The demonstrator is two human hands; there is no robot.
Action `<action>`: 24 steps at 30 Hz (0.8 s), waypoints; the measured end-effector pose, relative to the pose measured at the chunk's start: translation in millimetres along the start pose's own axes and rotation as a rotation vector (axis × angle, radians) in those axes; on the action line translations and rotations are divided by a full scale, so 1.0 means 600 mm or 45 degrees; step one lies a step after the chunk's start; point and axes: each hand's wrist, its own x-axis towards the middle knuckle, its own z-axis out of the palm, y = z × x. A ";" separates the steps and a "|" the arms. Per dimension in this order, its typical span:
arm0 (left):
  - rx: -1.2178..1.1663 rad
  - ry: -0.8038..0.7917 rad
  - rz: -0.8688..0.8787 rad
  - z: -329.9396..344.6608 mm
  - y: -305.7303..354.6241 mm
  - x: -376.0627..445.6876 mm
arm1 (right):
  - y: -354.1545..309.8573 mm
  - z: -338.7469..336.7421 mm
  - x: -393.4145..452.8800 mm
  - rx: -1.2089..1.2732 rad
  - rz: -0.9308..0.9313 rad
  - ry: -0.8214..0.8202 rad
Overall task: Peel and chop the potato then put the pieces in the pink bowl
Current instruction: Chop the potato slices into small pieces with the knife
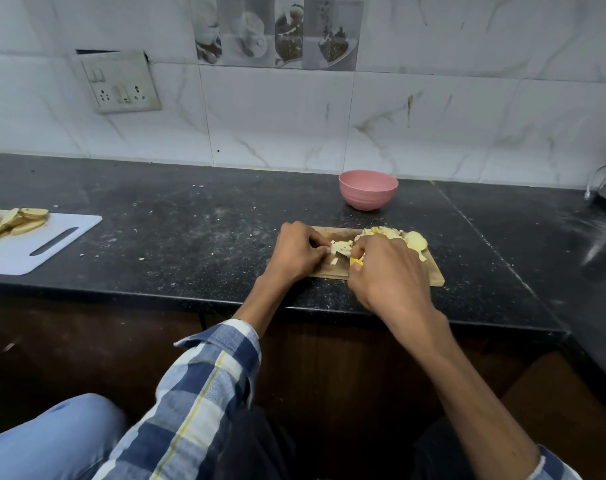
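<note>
Pale yellow peeled potato (pixel 415 240) sits far right on the small wooden cutting board (pixel 433 275), diced bits beside it. Left hand (pixel 296 249) grip pinches small pieces; right hand (pixel 388 271) grip's clamped on a yellow-handled knife (pixel 356 261).

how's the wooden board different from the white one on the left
The wooden cutting board is brown and lies under both hands; the white cutting board sits off to the left, untouched. The wooden one carries small chopped potato pieces and a larger piece; the white one holds flat slices at its far end. The white board has a handle slot; none shows on the wooden one. Both lie flat on the black counter.
</note>
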 end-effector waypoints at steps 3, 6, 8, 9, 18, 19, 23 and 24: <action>-0.052 0.000 -0.008 -0.009 -0.006 -0.006 | 0.001 0.005 0.001 0.045 -0.010 0.070; -0.121 -0.025 -0.026 -0.018 -0.016 -0.008 | -0.003 0.017 0.009 0.092 -0.034 0.112; -0.124 -0.027 -0.041 -0.019 -0.016 -0.005 | -0.007 0.026 0.018 0.099 -0.041 0.107; -0.119 -0.020 -0.048 -0.018 -0.014 -0.004 | -0.010 0.031 0.023 0.097 -0.038 0.093; 0.038 -0.010 -0.055 -0.007 -0.001 0.010 | -0.023 0.054 0.031 0.111 -0.028 0.047; 0.046 -0.012 -0.063 -0.006 0.002 0.010 | -0.023 0.051 0.028 0.097 -0.026 0.036; 0.070 -0.026 -0.070 -0.002 0.009 0.011 | -0.015 0.027 0.002 0.016 -0.040 -0.005; 0.070 -0.028 -0.065 -0.004 0.010 0.009 | -0.012 0.020 -0.004 0.002 -0.041 -0.009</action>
